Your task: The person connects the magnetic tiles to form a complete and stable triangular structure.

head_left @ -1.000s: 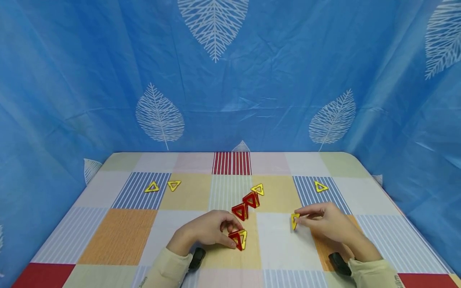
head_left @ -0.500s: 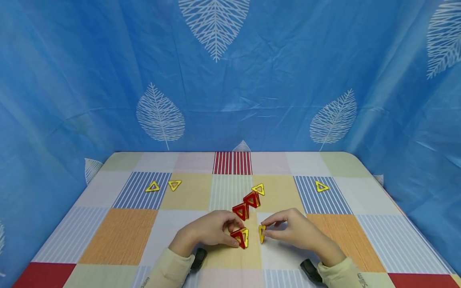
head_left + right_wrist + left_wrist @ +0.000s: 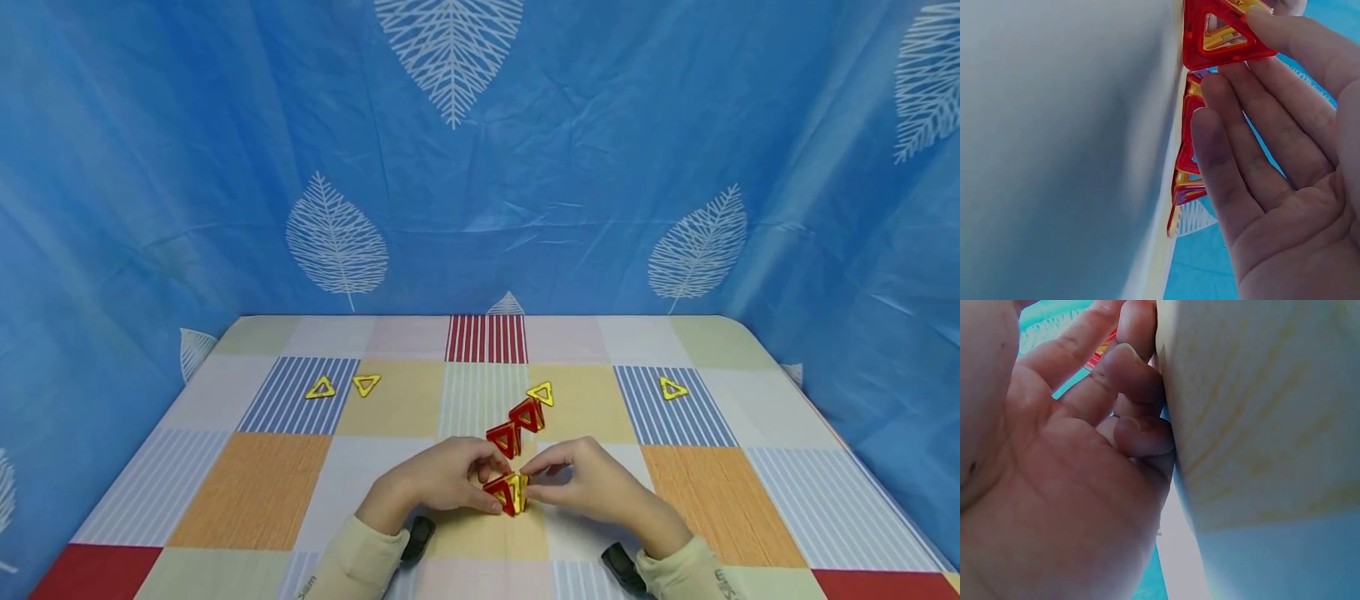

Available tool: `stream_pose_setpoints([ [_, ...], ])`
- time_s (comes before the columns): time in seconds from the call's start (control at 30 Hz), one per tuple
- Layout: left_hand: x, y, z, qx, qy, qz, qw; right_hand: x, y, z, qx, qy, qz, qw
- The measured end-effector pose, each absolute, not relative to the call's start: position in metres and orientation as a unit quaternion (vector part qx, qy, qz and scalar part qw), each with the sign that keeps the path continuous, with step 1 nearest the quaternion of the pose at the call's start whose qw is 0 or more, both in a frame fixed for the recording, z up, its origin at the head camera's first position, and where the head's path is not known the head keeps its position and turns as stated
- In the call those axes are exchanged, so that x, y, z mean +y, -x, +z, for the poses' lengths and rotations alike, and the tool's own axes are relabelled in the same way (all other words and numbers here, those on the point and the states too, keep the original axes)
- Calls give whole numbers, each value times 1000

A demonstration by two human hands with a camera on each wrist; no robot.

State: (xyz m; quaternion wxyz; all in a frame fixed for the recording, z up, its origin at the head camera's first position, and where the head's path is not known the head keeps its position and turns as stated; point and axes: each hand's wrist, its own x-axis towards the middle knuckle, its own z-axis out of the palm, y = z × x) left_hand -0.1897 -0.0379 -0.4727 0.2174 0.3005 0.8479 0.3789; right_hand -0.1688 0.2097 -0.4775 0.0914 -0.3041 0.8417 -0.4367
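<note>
My left hand (image 3: 453,475) grips a small upright group of triangular magnetic tiles by its left side, thumb in front. The near face of the group is a red triangular magnetic tile (image 3: 507,500), with yellow beside it. Between thumb and forefinger my right hand (image 3: 592,481) pinches a yellow triangular magnetic tile (image 3: 523,492), right up against the group's right side. In the right wrist view, a red frame (image 3: 1194,47) shows by the right thumb, its other fingers extended. The left wrist view shows curled left fingers (image 3: 1132,375) close to the cloth; the tiles are mostly hidden there.
Behind the hands stand two more red-and-yellow tile groups, a nearer one (image 3: 514,442) and a farther one (image 3: 537,417), in a slanting row. A yellow triangle (image 3: 550,392) touches the row's far end. Other yellow triangles lie at left (image 3: 321,396) and right (image 3: 664,389) on the patchwork cloth (image 3: 285,483).
My right hand has come leftward with the yellow triangular magnetic tile, bringing it from the right part of the cloth up to the group. The left hand has stayed nearly in place.
</note>
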Motion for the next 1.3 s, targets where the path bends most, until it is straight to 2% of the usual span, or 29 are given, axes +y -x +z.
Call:
stream_pose_setpoints([
  [0.5,-37,190,-474,860,-292,366,205,193,168,-477,851,331,-404,60],
  [1.1,-38,192,-473,853,-315,375,178,189,173,-474,862,303,-400,75],
  [1.3,-37,191,-474,858,-289,385,177,184,171,-475,878,288,-375,75],
])
